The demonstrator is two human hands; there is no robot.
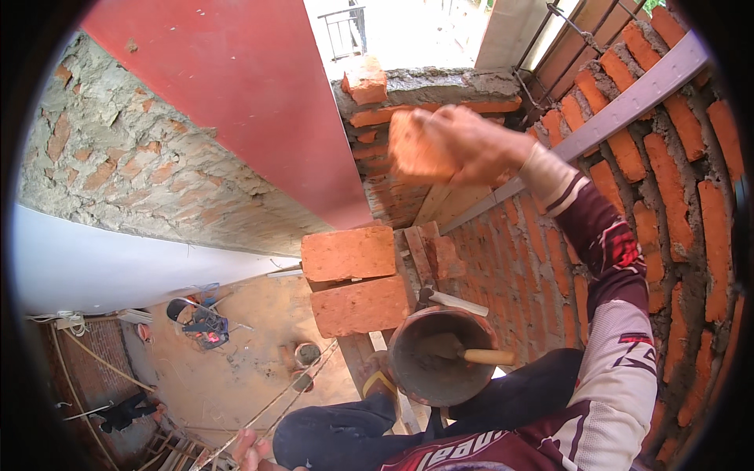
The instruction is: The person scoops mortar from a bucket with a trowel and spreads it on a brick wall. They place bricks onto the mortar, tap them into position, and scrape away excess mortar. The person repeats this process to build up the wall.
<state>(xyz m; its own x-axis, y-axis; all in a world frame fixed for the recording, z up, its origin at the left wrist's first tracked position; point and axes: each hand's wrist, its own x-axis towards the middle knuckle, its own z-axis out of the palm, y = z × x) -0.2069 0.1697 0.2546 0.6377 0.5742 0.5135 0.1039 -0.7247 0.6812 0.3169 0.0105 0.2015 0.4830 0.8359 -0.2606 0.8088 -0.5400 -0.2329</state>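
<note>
On my feed, the right hand (479, 149) clasps a brick (416, 151) by the low wall (440, 84); a loose one-handed grip could drop it onto the paired bricks (349, 253) or the floor (259, 334). I can't tell whether the left hand (253, 454), beside the rope (271, 401), holds anything.

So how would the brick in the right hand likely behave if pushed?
The brick in the right hand is probably stiff, given its blocky form. Its rough-looking orange surface suggests little slipping. Flat sides make rolling unlikely.
</note>
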